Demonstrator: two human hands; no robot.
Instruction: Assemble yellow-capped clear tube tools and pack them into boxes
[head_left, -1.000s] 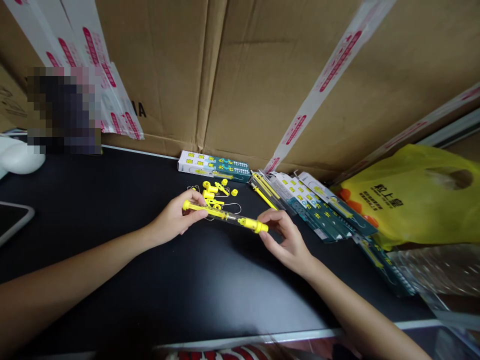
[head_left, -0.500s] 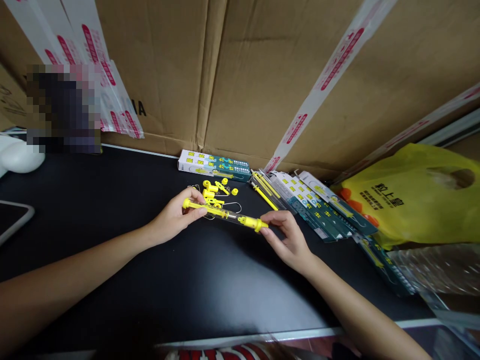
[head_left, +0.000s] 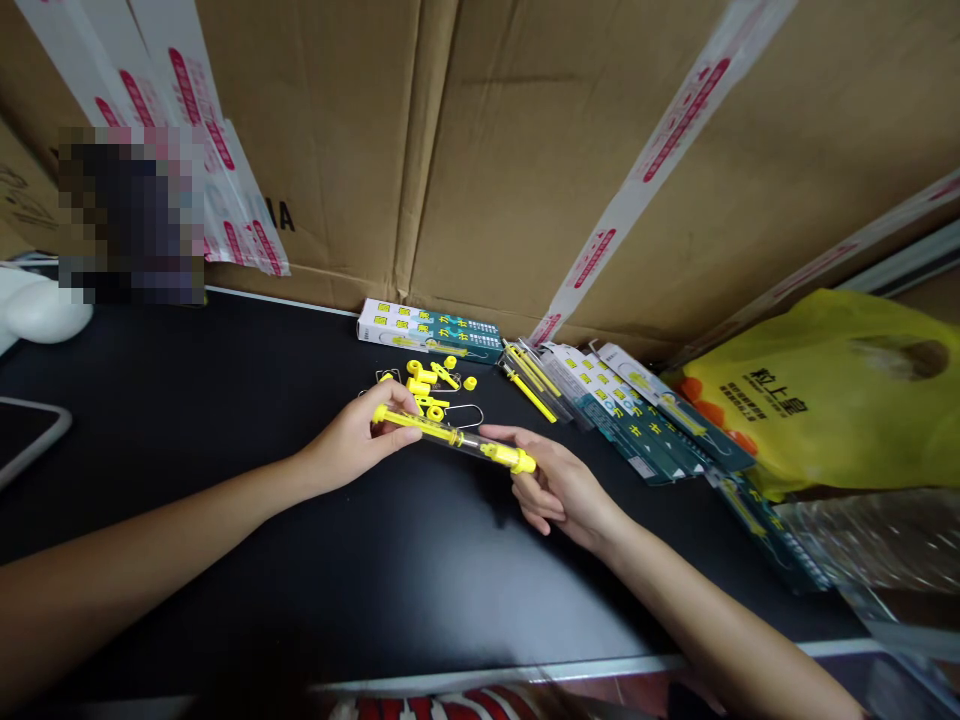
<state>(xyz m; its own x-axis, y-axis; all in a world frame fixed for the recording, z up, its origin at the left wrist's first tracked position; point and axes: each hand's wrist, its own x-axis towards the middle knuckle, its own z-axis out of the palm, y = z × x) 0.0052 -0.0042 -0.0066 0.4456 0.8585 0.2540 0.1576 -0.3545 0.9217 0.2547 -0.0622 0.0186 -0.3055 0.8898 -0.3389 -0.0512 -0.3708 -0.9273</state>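
A spring scale, a clear tube with yellow parts inside and a yellow cap at each end, is held slantwise above the dark table. My left hand is closed round its left end, thumb in front. My right hand is at the yellow right end, index finger stretched along the far side and the other fingers curled below; how firmly it grips is hard to see. Behind the tube lie loose yellow plastic parts and a wire hook, partly hidden by my left hand.
A spring scale box lies at the back, beside clear tubes with yellow rods. Several more boxes fan out rightward towards a yellow plastic bag. A tablet-like device is at the left edge. Cardboard walls the back.
My right hand has shifted from pinching the right cap to reaching its index finger along the tube's far side, other fingers below. The tube has moved slightly right and down.
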